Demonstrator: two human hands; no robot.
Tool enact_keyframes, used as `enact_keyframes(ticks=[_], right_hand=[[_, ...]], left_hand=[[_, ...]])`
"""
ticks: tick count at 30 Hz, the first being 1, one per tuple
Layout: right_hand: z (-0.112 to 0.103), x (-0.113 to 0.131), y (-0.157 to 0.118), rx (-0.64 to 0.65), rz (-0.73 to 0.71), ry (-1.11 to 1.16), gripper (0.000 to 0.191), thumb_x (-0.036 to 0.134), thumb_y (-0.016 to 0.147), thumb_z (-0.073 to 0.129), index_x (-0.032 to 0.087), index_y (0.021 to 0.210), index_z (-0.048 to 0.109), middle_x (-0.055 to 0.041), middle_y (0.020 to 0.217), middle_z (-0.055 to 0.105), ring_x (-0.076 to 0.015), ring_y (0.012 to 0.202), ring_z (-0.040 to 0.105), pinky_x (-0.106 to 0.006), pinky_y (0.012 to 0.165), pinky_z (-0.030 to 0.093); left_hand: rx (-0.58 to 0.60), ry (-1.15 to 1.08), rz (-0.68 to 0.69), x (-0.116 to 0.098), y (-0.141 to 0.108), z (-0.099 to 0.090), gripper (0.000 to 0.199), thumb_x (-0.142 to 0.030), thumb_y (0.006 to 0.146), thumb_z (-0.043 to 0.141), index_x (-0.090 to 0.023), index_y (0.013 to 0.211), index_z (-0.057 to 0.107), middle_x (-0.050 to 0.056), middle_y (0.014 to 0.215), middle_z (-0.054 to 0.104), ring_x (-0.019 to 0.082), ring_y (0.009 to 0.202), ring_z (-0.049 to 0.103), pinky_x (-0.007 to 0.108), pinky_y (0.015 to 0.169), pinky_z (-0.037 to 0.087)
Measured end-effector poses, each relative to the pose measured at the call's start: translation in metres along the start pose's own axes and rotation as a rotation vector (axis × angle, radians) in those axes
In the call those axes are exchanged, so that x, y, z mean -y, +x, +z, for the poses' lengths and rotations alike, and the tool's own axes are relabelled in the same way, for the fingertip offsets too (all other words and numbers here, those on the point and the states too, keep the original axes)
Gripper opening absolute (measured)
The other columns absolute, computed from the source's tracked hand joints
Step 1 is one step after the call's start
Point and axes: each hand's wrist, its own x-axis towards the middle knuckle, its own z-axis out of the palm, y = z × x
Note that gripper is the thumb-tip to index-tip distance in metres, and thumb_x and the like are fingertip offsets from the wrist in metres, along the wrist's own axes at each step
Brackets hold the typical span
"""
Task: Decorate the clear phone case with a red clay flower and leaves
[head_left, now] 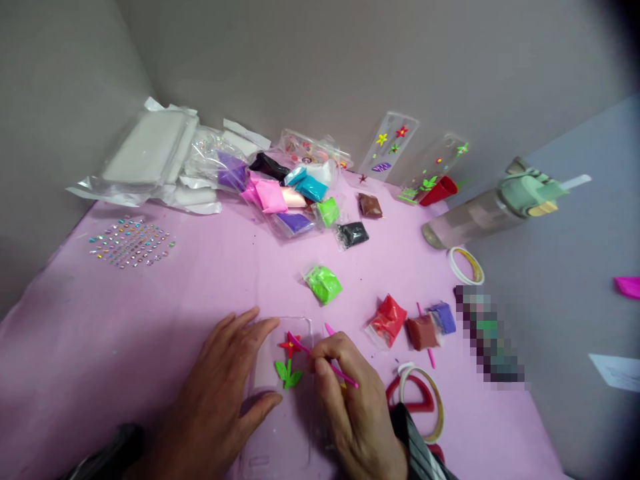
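Observation:
A clear phone case lies flat on the pink tablecloth in front of me. On it is a clay flower with red petals, a yellow centre, and a green stem with leaves. My left hand rests along the case's left side, its fingers and thumb stretched apart. Between the thumb and fingers of my right hand is a thin pink modelling tool, its tip at the red petals. A second pink stick shows partly behind that hand.
Nearby are a green clay packet, a red clay packet, tape rolls and red-handled scissors. Behind stand decorated clear cases, a red cup and a leaning bottle. Gem stickers lie left.

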Motion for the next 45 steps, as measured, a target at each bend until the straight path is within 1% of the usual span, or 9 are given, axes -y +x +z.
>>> enact_keyframes(ticks=[5,11,16,22,26,29,31,37,45], right_hand=[[0.0000,-0.0001,0.0004,0.003,-0.005,-0.006,0.019,0.006,0.096,0.040,0.020,0.092,0.051,-0.0040,0.083,0.061,-0.0157,0.078,0.059,-0.026,0.066,0.048],[0.0026,-0.0024,0.0007,0.010,-0.010,-0.005,0.018,0.007,0.096,0.039,0.021,0.092,0.050,-0.0037,0.083,0.060,-0.0156,0.078,0.058,-0.026,0.068,0.048],[0.0042,-0.0044,0.0005,0.023,-0.007,-0.020,0.018,0.007,0.097,0.039,0.020,0.093,0.051,-0.0040,0.084,0.059,-0.0160,0.078,0.057,-0.028,0.069,0.048],[0.0051,-0.0044,0.0009,0.029,-0.042,-0.041,0.019,0.006,0.096,0.039,0.019,0.094,0.051,-0.0044,0.085,0.059,-0.0164,0.077,0.056,-0.028,0.068,0.048],[0.0039,-0.0029,0.0022,0.031,-0.045,-0.044,0.018,0.005,0.096,0.039,0.019,0.095,0.051,-0.0040,0.084,0.058,-0.0162,0.077,0.054,-0.028,0.069,0.046],[0.0033,-0.0023,0.0028,0.037,-0.035,-0.043,0.018,0.005,0.096,0.039,0.019,0.096,0.051,-0.0039,0.085,0.058,-0.0163,0.077,0.054,-0.028,0.069,0.046],[0.0033,-0.0022,0.0027,0.037,-0.041,-0.043,0.018,0.005,0.096,0.039,0.019,0.097,0.051,-0.0040,0.085,0.058,-0.0164,0.078,0.054,-0.028,0.070,0.046],[0.0039,-0.0027,0.0026,0.037,-0.048,-0.043,0.018,0.005,0.096,0.039,0.019,0.096,0.050,-0.0040,0.085,0.057,-0.0164,0.077,0.054,-0.029,0.070,0.045],[0.0053,-0.0038,0.0036,0.087,-0.079,-0.118,0.017,0.006,0.097,0.037,0.020,0.095,0.048,-0.0045,0.083,0.056,-0.0179,0.075,0.052,-0.031,0.068,0.045]], left_hand=[[-0.017,0.025,0.021,0.0000,0.0014,-0.0004,0.069,-0.027,0.086,0.062,-0.027,0.148,0.031,0.012,0.146,0.051,0.036,0.135,0.047,0.055,0.109,0.045],[-0.041,0.058,0.056,-0.0004,0.0031,-0.0009,0.069,-0.028,0.085,0.064,-0.023,0.147,0.034,0.013,0.143,0.055,0.036,0.133,0.050,0.053,0.110,0.045],[-0.043,0.056,0.059,0.0005,0.0013,-0.0004,0.070,-0.030,0.085,0.064,-0.025,0.147,0.033,0.012,0.144,0.055,0.037,0.133,0.051,0.055,0.109,0.046],[-0.035,0.065,0.061,-0.0006,0.0040,-0.0008,0.070,-0.026,0.085,0.061,-0.026,0.147,0.030,0.013,0.142,0.056,0.038,0.132,0.052,0.058,0.107,0.048],[-0.018,0.075,0.055,-0.0005,0.0040,-0.0002,0.073,-0.026,0.084,0.061,-0.028,0.149,0.027,0.013,0.145,0.054,0.038,0.134,0.049,0.058,0.109,0.047],[-0.026,0.074,0.053,0.0002,0.0027,0.0005,0.074,-0.027,0.083,0.062,-0.029,0.149,0.028,0.011,0.144,0.055,0.037,0.134,0.050,0.057,0.110,0.046],[-0.033,0.070,0.060,0.0003,0.0025,0.0006,0.074,-0.029,0.084,0.063,-0.029,0.149,0.029,0.011,0.143,0.056,0.037,0.133,0.051,0.056,0.109,0.047],[-0.032,0.088,0.084,-0.0013,0.0048,-0.0015,0.070,-0.029,0.084,0.063,-0.024,0.146,0.031,0.015,0.141,0.057,0.039,0.130,0.053,0.059,0.105,0.049],[-0.025,0.064,0.074,0.0003,0.0020,-0.0016,0.070,-0.027,0.084,0.062,-0.026,0.147,0.032,0.012,0.142,0.058,0.037,0.133,0.051,0.057,0.109,0.046]])
